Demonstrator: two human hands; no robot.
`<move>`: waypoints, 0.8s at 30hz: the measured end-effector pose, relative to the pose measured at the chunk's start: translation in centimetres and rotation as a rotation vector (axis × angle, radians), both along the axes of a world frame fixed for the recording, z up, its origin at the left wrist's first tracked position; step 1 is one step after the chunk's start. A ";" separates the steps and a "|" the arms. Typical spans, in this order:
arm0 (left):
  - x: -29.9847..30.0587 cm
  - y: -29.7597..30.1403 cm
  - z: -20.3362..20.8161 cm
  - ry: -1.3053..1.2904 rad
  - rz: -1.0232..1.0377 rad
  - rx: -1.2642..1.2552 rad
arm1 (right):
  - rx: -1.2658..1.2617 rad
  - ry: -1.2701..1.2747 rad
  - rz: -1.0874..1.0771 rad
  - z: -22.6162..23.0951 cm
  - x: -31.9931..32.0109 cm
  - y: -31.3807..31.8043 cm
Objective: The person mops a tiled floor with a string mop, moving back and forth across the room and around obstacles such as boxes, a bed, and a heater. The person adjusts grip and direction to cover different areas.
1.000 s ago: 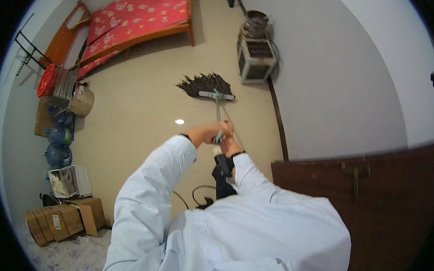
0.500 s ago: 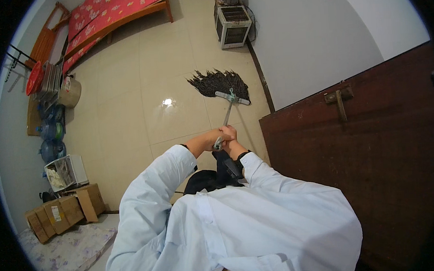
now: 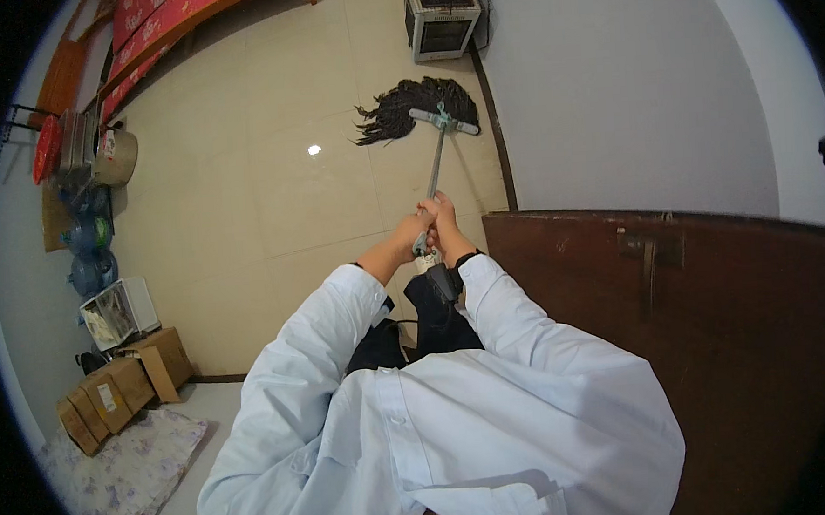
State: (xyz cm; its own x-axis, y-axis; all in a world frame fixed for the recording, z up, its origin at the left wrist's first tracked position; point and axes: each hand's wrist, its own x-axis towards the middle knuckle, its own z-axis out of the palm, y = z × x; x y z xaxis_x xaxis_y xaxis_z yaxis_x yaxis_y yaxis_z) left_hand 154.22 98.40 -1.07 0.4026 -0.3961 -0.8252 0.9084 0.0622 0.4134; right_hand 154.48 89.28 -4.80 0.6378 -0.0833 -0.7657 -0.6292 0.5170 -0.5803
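"Where's the black-stranded, grey-handled mop [image 3: 414, 104]?"
"On the beige tiled floor [image 3: 234, 243]; left hand [image 3: 407, 239] and right hand [image 3: 445, 220] have fingers clamped around its handle [image 3: 436, 163]."
"And the white rectangular box [image 3: 142, 304]?"
"Pale contents [image 3: 108, 322], unclear."

Beyond the right hand [image 3: 444, 220], a beige tiled floor [image 3: 307, 207] is gleaming; to the hand's right, a grey wall [image 3: 609, 89] and brown door [image 3: 762, 332] are standing; far ahead-left, a bed [image 3: 162, 14] is showing.

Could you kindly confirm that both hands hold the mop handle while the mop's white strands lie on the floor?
Not quite: the head view shows that the strands are black, not white. The left hand and right hand do hold the mop handle, and the strands lie on the floor.
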 end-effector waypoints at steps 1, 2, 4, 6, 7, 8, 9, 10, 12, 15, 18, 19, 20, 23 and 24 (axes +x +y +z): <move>1.5 -1.0 -0.3 0.002 0.004 -0.008 | 0.011 -0.030 -0.032 -0.4 1.7 -1.0; 3.0 -1.9 -0.5 -0.004 0.013 -0.015 | -0.094 -0.024 0.094 -0.7 3.5 -2.3; 5.0 -3.5 -0.8 0.026 0.055 -0.009 | -0.090 -0.026 0.113 -1.4 5.8 -3.7; 5.5 -4.5 -1.0 0.052 0.096 -0.040 | -0.128 -0.001 0.174 -2.1 6.9 -5.0; 5.3 -4.9 -1.0 0.059 0.119 -0.054 | -0.138 -0.011 0.215 -2.5 7.0 -5.5; 4.7 -5.2 -1.1 0.070 0.129 -0.054 | -0.162 -0.006 0.247 -2.9 6.8 -5.9; 3.6 -5.4 -1.2 0.074 0.141 -0.053 | -0.175 -0.017 0.279 -3.3 6.2 -6.3; 2.5 -5.6 -1.2 0.073 0.151 -0.049 | -0.193 -0.017 0.376 -3.7 5.5 -6.6; 0.0 -5.9 -1.4 0.108 0.079 0.015 | -0.248 -0.020 0.566 -4.7 3.4 -6.9; -4.2 -5.6 -1.4 0.094 -0.088 0.064 | -0.339 -0.068 0.600 -5.9 -1.5 -6.4; -8.3 -5.0 -0.9 0.112 -0.146 0.083 | -0.352 -0.134 0.622 -6.2 -5.7 -5.6; -9.5 -4.5 -0.6 0.064 -0.164 0.093 | -0.372 -0.112 0.626 -6.0 -7.0 -5.1; -10.6 -3.7 -0.3 0.024 -0.180 0.103 | -0.344 -0.159 0.643 -5.7 -8.0 -4.7; -13.8 -1.6 0.6 0.017 -0.192 0.113 | -0.352 -0.185 0.662 -5.1 -10.7 -2.7; -14.7 -0.8 0.8 -0.007 -0.192 0.133 | -0.376 -0.213 0.658 -5.1 -11.2 -1.7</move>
State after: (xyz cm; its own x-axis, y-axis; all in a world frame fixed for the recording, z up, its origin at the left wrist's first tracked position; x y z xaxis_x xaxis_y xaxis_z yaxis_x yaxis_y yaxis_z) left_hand 139.53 97.59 -0.29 0.3368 -0.3534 -0.8727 0.8954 -0.1667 0.4130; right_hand 143.28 87.56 -9.91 0.7758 0.1331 -0.6168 -0.5934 -0.1785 -0.7849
